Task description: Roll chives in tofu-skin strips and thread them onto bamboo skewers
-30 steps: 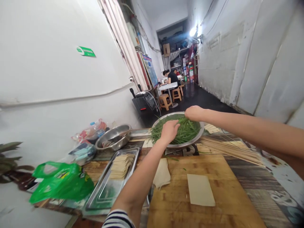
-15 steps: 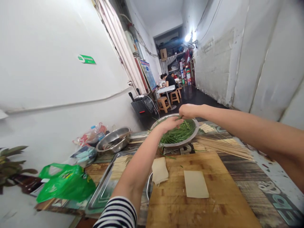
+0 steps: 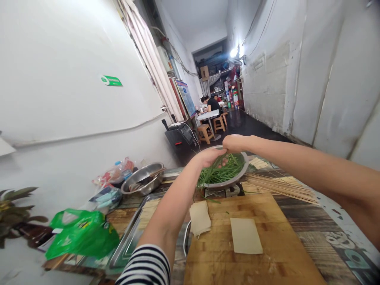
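Over a metal bowl (image 3: 245,165) of long green chives (image 3: 230,168), my two hands meet. My left hand (image 3: 211,156) is curled round a bunch of chives, whose ends hang down at its left side. Its fingertips show beneath the stalks. My right hand (image 3: 236,143) is closed in a pinch at the other end of the bunch; its fingertips are partly hidden. Closer to me, a single pale tofu sheet (image 3: 246,236) lies flat on a wooden cutting board (image 3: 279,245). A small stack of the same sheets (image 3: 200,217) lies at the board's left edge.
Wooden skewers (image 3: 282,186) lie right of the bowl. On the left are a metal tray (image 3: 126,243) with pale rolled pieces, a steel basin (image 3: 142,178) with a utensil, and a green plastic bag (image 3: 83,233). People sit at a white table (image 3: 208,115) farther back.
My left hand has turned and closed round chives, which now hang from it. My right hand has shifted slightly left and down, against the left hand. The view has tilted slightly.
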A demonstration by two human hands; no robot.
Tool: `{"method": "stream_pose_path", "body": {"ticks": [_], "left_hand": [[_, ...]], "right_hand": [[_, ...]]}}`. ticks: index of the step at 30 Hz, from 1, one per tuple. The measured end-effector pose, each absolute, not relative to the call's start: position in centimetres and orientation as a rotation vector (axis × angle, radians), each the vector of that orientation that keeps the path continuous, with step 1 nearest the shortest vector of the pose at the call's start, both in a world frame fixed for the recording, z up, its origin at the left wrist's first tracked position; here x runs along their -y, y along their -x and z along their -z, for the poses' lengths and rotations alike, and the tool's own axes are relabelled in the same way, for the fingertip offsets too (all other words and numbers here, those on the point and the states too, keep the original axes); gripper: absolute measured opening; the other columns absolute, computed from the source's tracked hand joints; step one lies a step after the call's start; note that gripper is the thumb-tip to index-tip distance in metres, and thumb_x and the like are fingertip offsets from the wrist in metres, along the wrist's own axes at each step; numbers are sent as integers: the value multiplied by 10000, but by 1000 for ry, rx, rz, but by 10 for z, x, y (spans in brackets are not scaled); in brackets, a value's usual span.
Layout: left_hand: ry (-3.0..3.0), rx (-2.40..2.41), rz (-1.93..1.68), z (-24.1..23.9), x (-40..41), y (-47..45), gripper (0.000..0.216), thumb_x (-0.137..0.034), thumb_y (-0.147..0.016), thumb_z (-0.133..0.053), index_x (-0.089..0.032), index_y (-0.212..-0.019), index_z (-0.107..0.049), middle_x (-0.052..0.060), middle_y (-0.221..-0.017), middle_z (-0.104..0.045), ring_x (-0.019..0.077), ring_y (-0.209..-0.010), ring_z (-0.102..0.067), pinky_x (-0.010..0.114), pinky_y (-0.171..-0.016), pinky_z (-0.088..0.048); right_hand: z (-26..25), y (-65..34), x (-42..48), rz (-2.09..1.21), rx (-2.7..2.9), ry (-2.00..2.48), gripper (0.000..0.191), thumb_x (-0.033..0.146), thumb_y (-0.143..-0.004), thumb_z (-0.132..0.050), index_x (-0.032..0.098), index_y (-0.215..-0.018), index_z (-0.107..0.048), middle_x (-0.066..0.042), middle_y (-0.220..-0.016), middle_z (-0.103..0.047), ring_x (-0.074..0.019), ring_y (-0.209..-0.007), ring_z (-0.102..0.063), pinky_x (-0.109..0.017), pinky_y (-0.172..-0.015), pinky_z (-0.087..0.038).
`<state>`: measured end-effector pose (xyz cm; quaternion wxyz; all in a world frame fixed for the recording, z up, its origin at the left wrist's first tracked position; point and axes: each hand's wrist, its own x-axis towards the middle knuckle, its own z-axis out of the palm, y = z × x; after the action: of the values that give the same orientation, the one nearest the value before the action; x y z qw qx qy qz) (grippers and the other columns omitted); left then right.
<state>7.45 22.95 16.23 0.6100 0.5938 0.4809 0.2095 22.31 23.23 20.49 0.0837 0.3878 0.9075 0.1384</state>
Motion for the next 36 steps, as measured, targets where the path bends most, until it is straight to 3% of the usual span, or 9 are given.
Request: {"method": "stream_pose_path", "body": {"ticks": [4, 8, 15, 22, 26, 30, 34, 36], "left_hand": [[-1531, -1158, -468, -156, -239, -68, 277, -317, -942, -537, -97, -800, -629, -40, -547, -481, 34, -406, -385, 161, -411, -309], [-1697, -1210, -498, -150, -245, -67, 240, -305, -891, -595, -116, -745, -619, -57, -531, -440, 30, -406, -329, 158, -393, -230], [-1770, -1155, -403, -160, -232, -66, 193, -266, -871, -580, -120, -750, -616, -54, -580, -452, 41, -440, -367, 167, -419, -272], [-1891, -1197, -401, -164, -228, -53, 262, -299, -916, -471, -120, -800, -622, -45, -612, -433, 58, -473, -370, 182, -453, -306], [-2004, -1251, -398, -163, -227, -51, 252, -313, -905, -469, -140, -774, -598, -53, -594, -405, 65, -481, -355, 181, -464, -292], [-2061, -1271, -334, -164, -225, -53, 246, -334, -868, -516, -151, -724, -593, -55, -559, -400, 77, -474, -344, 198, -464, -278], [-2121, -1270, -293, -169, -224, -56, 230, -328, -844, -534, -155, -715, -614, -53, -552, -419, 87, -485, -339, 217, -478, -266], [-2172, -1250, -318, -170, -224, -55, 234, -329, -852, -517, -155, -737, -623, -52, -569, -429, 93, -515, -349, 219, -506, -281]], "right_hand": [[-202, -224, -234, -400, -2727, -1137, 273, 190, -815, -563, 96, -975, -763, -160, -942, -730, -203, -854, -658, -257, -659, -379], [-200, -223, -234, -375, -2728, -1157, 283, 251, -819, -601, 99, -998, -758, -153, -922, -730, -193, -802, -646, -253, -601, -345], [-190, -231, -251, -172, -2797, -1070, 219, 310, -790, -647, 144, -843, -780, -7, -629, -651, -95, -563, -475, -222, -544, -296], [-189, -244, -247, 81, -2929, -1199, 187, 249, -753, -614, 146, -640, -723, 58, -478, -457, -88, -511, -338, -230, -523, -273], [-192, -240, -234, 41, -2915, -1264, 169, 238, -736, -624, 138, -772, -756, 39, -559, -546, -95, -540, -387, -232, -538, -283], [-193, -234, -228, 91, -2918, -1239, 348, 314, -708, -690, 149, -1008, -749, 13, -697, -645, -110, -604, -481, -226, -561, -307], [-189, -234, -235, 106, -2923, -1223, 155, 290, -724, -681, 152, -741, -749, 23, -574, -599, -102, -567, -472, -234, -550, -300], [-186, -237, -239, 310, -2923, -1278, 143, 269, -728, -676, 158, -645, -709, 37, -496, -556, -92, -512, -463, -227, -536, -320]]}}
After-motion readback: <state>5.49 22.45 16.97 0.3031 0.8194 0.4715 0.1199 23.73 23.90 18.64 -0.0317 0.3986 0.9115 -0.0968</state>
